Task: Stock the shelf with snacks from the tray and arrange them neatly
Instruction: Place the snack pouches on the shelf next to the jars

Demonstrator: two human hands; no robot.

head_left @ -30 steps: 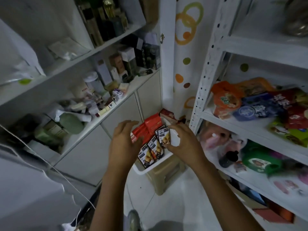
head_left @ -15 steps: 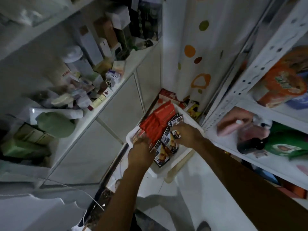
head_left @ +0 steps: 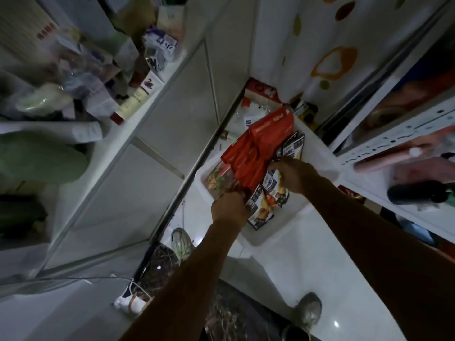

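A white tray (head_left: 317, 153) sits low on the floor side, holding several red snack packets (head_left: 261, 146) in a leaning stack and dark snack packets (head_left: 266, 203) with yellow pictures. My left hand (head_left: 230, 209) rests at the near end of the red stack, fingers curled onto the packets. My right hand (head_left: 293, 174) grips the dark packets beside the red ones. The white metal shelf (head_left: 403, 124) stands to the right, blurred, with pink and dark items on it.
A cluttered white cabinet ledge (head_left: 138, 119) with boxes and bottles runs along the left. A dotted curtain (head_left: 327, 50) hangs at the back. My shoes (head_left: 182, 242) and the pale tiled floor (head_left: 270, 279) lie below the tray.
The camera has tilted further down and closer to the tray. Both hands have dropped into the tray and closed onto the packets.
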